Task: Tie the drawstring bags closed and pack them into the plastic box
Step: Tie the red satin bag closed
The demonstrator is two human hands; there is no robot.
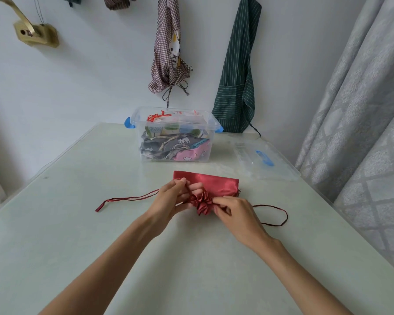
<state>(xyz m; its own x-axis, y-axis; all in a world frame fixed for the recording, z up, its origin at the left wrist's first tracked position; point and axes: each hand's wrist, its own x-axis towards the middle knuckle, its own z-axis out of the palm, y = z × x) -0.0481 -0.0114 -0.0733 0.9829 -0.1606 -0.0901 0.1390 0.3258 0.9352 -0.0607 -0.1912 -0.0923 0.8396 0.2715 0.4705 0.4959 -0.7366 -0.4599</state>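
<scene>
Fingers of both hands pinch the drawstring at the red bag (210, 181)'s gathered mouth, left hand (171, 198) and right hand (231, 209) either side. Cord tails run sideways along the surface (191, 258); the plastic box (175, 135) sits straight beyond

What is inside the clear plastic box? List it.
The plastic box holds a stack of patterned drawstring bags, with a red cord on top. Bags behind the front ones are covered, so no count.

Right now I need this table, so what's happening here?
A person is closing a red bag on the table. The left hand and right hand each pinch its cord at the gathered mouth; no knot shows yet. The box behind already holds several bags, and its lid lies off to the right.
</scene>
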